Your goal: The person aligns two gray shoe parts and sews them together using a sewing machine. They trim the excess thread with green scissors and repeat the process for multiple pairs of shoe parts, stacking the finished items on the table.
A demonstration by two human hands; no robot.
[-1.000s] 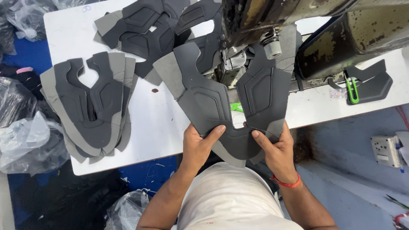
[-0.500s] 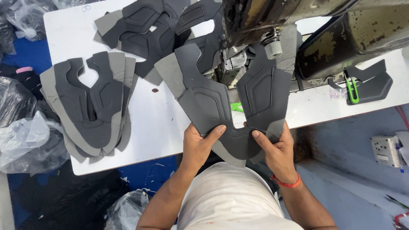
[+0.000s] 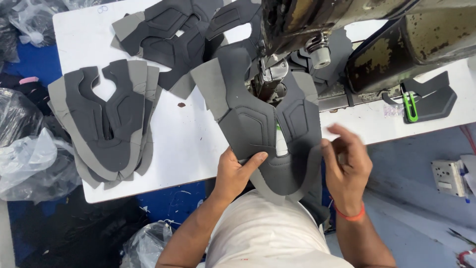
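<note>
left hand (image 3: pixel 234 171): grips near edge of grey shoe upper piece (image 3: pixel 258 124), thumb on top, centre frame.
right hand (image 3: pixel 347 164): off the piece, fingers loosely spread, holds nothing, lower right.
upper piece: flat, matte, foam-like; u-shaped w/ stitched panels; far end under sewing machine (image 3: pixel 347 39).
machine: worn, rusty metal, top right.
stack (image 3: pixel 104 124): same cut pieces, left on white table (image 3: pixel 188 149).
bags (image 3: pixel 29 159): clear plastic, crumpled, far left; contents unclear.
</note>
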